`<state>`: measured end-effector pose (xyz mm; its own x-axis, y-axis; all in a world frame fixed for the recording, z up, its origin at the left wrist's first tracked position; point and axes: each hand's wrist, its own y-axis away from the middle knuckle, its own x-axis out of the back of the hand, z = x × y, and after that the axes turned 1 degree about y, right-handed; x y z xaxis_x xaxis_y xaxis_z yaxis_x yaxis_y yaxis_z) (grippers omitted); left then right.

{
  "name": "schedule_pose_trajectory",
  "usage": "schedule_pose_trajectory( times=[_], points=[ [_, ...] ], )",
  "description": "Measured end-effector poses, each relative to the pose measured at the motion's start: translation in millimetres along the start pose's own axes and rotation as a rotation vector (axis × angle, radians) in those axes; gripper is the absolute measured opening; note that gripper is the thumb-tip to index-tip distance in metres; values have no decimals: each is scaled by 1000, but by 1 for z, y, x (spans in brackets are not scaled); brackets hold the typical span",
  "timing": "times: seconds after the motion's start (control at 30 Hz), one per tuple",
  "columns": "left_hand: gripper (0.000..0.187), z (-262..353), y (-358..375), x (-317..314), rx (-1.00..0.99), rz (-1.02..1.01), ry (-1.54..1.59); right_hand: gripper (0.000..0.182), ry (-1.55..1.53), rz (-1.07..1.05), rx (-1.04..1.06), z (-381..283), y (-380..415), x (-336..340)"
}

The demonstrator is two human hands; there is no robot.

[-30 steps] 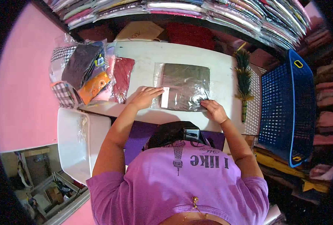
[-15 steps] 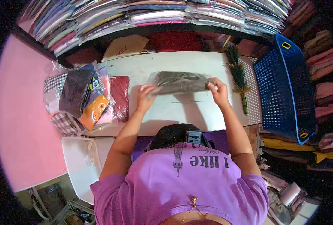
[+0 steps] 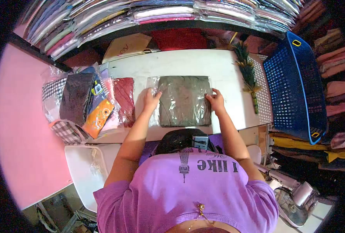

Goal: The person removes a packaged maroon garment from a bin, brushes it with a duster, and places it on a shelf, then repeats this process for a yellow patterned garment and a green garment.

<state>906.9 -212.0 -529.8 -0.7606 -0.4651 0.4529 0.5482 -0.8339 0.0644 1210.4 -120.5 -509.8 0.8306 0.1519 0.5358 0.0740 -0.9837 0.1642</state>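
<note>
A folded olive-grey garment in a clear plastic bag [image 3: 184,103] lies flat on the white table, its glossy film catching the light. My left hand [image 3: 152,100] pinches the loose film at the bag's left side, thumb on top. At the right edge, my right hand [image 3: 216,101] grips the bag between thumb and fingers; the fingertips are partly hidden. Left of my left hand lies a dark red bagged garment [image 3: 124,101], beside a pile holding a black folded cloth [image 3: 76,97] and an orange packet [image 3: 98,116].
A blue plastic basket [image 3: 293,89] stands on the right, beside a green artificial sprig [image 3: 247,73]. Shelves of bagged clothes [image 3: 164,15] span the back. At lower left is a white bin [image 3: 83,174], next to a pink surface [image 3: 25,128].
The bagged olive-grey garment has gone from being held tilted above the table to lying flat on it, its broad face up. Both hands have lowered slightly and the right one has moved inward.
</note>
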Motion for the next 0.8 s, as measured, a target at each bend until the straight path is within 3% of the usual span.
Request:
schedule_pose_trajectory(
  times=[0.13, 0.23, 0.27, 0.33, 0.37, 0.4, 0.43, 0.47, 0.63, 0.8],
  points=[
    [79, -25, 16, 4, -49, 27, -63, 66, -189, 4, -40, -9, 13, 1],
    [80, 37, 42, 32, 4, -5, -228, 60, -60, 93, 55, -10, 22, -4],
    [79, 4, 34, 14, 23, 12, -41, 58, -41, 122, 124, -10, 25, -6],
    [70, -32, 26, -4, -110, 1, -106, 53, 61, 114, 149, -26, 32, -1],
    [54, -22, 28, -3, -221, 12, -17, 54, 62, 108, 162, -28, 33, -2],
    [35, 8, 38, 9, -103, -59, -118, 55, 66, 104, 170, -27, 32, -2],
    [21, 3, 36, 5, -274, 4, -40, 52, 81, 108, 207, -18, 28, -5],
    [18, 13, 39, 10, -269, -19, -46, 48, 97, 114, 239, -11, 24, -9],
    [31, 25, 49, 12, -116, -86, -194, 41, 170, 38, 311, -28, 36, -1],
    [40, 9, 49, 6, -174, -61, -208, 37, 13, -2, 459, -27, 36, -1]
  ],
)
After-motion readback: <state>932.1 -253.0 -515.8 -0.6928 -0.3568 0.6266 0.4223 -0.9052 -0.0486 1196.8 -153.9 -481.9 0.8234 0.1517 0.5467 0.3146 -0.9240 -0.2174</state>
